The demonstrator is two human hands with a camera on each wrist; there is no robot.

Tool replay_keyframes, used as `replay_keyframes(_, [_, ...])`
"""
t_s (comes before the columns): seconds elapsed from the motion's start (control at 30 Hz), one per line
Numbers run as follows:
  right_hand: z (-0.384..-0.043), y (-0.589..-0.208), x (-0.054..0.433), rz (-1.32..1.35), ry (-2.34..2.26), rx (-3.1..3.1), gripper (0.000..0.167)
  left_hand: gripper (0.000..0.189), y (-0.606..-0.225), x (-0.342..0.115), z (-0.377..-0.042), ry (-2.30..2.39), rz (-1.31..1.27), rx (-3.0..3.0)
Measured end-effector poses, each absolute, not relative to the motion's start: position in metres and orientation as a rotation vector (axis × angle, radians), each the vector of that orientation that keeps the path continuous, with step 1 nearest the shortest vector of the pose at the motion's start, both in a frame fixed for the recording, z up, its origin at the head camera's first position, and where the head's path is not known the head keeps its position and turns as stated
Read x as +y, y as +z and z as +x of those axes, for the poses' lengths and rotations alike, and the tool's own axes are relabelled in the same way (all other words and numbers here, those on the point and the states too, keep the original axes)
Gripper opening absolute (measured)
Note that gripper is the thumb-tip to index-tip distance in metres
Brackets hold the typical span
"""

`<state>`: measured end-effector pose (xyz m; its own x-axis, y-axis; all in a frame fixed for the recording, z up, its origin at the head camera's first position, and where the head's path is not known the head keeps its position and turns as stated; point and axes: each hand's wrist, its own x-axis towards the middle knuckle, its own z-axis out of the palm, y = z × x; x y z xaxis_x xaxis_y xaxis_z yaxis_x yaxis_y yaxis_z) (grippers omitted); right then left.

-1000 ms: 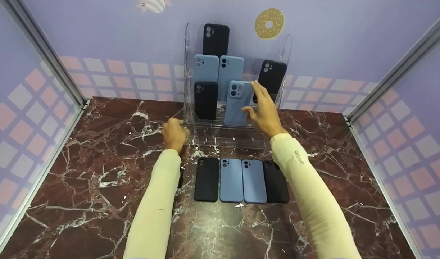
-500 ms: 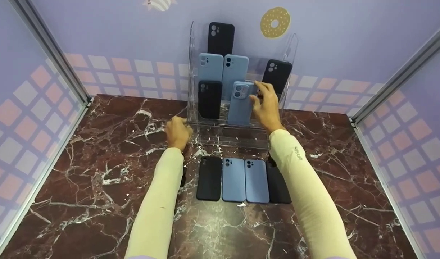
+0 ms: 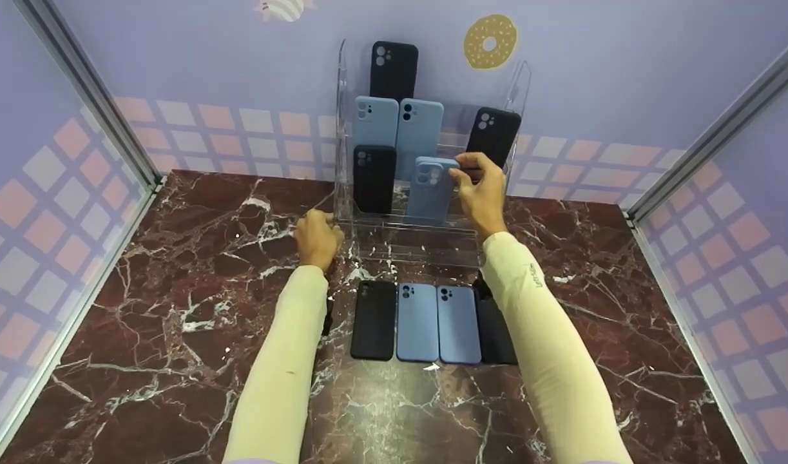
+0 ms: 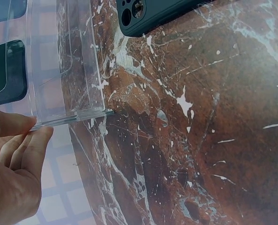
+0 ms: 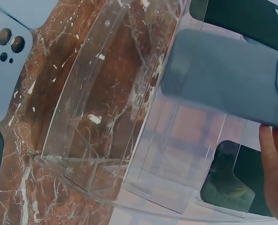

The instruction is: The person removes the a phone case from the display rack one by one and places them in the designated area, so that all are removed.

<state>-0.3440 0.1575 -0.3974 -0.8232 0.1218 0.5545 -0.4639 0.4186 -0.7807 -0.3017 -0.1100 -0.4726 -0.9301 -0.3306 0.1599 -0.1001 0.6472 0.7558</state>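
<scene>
A clear acrylic stand (image 3: 342,129) holds several blue and black phone cases in tiers. My left hand (image 3: 319,238) pinches the lower edge of its left side panel between thumb and fingers, plain in the left wrist view. On the lowest tier a light blue phone case (image 3: 430,193) leans forward. My right hand (image 3: 485,193) holds this case by its upper right edge, thumb in front. The right wrist view shows the fingertips (image 5: 268,145) at the case's side; its lower end sits behind the clear front lip. A black phone case (image 3: 495,136) stands behind the right hand.
Before the stand, a row lies flat on the marbled table (image 3: 174,361): a black case (image 3: 374,322), two blue cases (image 3: 417,322) and another black case (image 3: 497,328) partly under the right sleeve. Patterned panels (image 3: 741,212) enclose the back and sides.
My right hand's fingers have drawn in from straight to a pinch on the blue case. The case's top has tipped toward me. The left hand stays at the stand's side.
</scene>
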Motion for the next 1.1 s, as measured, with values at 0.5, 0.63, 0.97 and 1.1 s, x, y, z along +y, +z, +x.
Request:
replay_keyframes(0.5, [-0.333,-0.385,0.166,0.372,1.575,-1.952,0.01,0.032,-0.473,-0.11,-0.302,-1.208,0.362,-2.576])
replay_keyframes(0.63, [-0.325,-0.376,0.173,0.402,1.635,-1.909,0.011,0.034,-0.473,-0.11,-0.302,-1.218,0.381,-2.584])
replay_keyframes(0.97, [-0.302,-0.36,0.21,0.454,1.535,-1.952,0.016,0.034,-0.472,-0.109,-0.3,-1.208,0.393,-2.603])
replay_keyframes(1.1, [-0.292,-0.356,0.235,0.395,1.513,-2.037,0.016,0.032,-0.473,-0.109,-0.302,-1.208,0.394,-2.602])
